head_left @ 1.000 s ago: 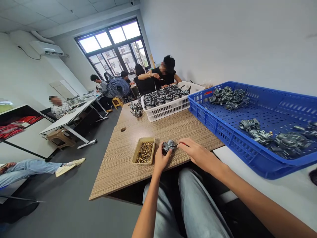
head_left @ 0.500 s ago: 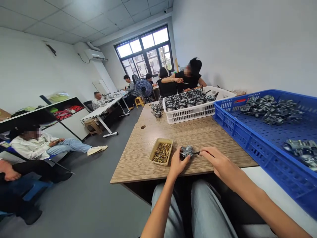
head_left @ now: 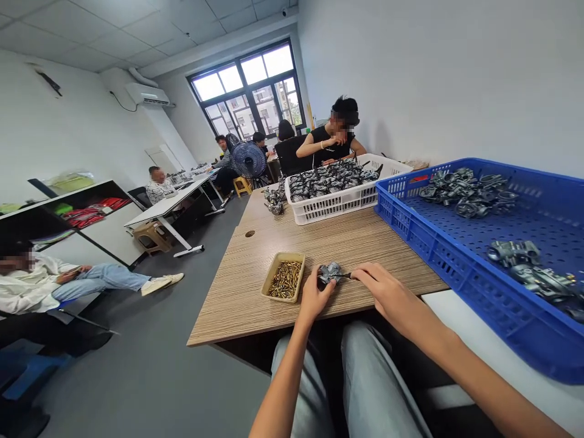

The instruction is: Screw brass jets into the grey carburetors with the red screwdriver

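A grey metal carburetor (head_left: 330,271) rests at the near part of the wooden table. My left hand (head_left: 316,295) is closed around its left and near side. From the right, my right hand (head_left: 384,293) grips a screwdriver (head_left: 345,275), whose thin dark shaft reaches the carburetor; its handle is hidden by my fingers, and the exact contact of the tip cannot be made out. Just left of my left hand stands a small beige box (head_left: 264,281) filled with small brass pieces (head_left: 285,280).
A white basket (head_left: 333,210) heaped with carburetors stands farther back, beside loose ones (head_left: 275,201) on the table (head_left: 237,292). At right, a blue crate (head_left: 438,243) holds more carburetors (head_left: 469,193). A co-worker (head_left: 335,137) sits behind the white basket; another person (head_left: 86,280) sits at left.
The view has shifted slightly, so the table and my hands sit farther left. Both hands keep their hold on the carburetor and screwdriver. The co-worker behind the basket has raised a hand towards the head.
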Demonstrator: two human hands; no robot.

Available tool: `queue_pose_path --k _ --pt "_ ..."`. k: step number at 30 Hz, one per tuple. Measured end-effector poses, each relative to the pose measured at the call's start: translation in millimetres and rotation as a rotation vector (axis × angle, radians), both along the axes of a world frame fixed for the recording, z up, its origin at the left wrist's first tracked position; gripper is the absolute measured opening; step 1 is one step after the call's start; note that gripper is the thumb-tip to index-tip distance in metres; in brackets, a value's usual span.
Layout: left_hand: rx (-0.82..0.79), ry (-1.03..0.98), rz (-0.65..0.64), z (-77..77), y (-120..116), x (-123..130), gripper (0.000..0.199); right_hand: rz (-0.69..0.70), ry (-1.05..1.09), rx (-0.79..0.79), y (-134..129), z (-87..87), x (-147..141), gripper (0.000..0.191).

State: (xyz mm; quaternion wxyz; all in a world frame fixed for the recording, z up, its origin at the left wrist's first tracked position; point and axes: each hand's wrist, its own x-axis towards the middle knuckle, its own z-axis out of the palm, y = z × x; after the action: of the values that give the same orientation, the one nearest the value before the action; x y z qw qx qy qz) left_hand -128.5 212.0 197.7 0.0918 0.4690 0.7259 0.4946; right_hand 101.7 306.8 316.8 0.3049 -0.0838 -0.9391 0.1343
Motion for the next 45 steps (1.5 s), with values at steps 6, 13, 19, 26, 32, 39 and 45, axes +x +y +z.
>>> queue_pose_path --k 6,13,19,26,32,39,45 --pt "-0.006 -0.008 0.010 1.8 -0.7 0.5 0.056 -0.020 -0.022 -0.043 1.8 -3.3 -0.4 0.070" --pt "-0.014 0.010 -0.005 5.5 -0.9 1.1 0.055 -0.085 -0.066 -0.011 -0.4 2.9 -0.5 0.048" --pt "0.010 0.003 -0.003 3.1 0.2 0.5 0.055 -0.121 -0.051 0.017 -0.7 3.3 -2.0 0.023" --pt "0.028 0.003 -0.012 0.0 2.2 -2.2 0.055 -0.181 -0.036 0.111 0.7 4.1 -2.5 0.012" --pt "0.022 -0.002 -0.024 4.2 1.2 -0.7 0.053 -0.290 -0.115 0.168 -3.6 2.8 -4.3 0.022" --pt "-0.008 0.004 0.012 6.5 1.2 0.9 0.054 -0.444 -0.259 0.025 -6.3 5.3 -6.9 0.029" --pt "0.026 0.021 0.003 7.9 0.7 1.2 0.050 -0.408 -0.291 -0.068 -3.4 13.3 -2.4 0.029"
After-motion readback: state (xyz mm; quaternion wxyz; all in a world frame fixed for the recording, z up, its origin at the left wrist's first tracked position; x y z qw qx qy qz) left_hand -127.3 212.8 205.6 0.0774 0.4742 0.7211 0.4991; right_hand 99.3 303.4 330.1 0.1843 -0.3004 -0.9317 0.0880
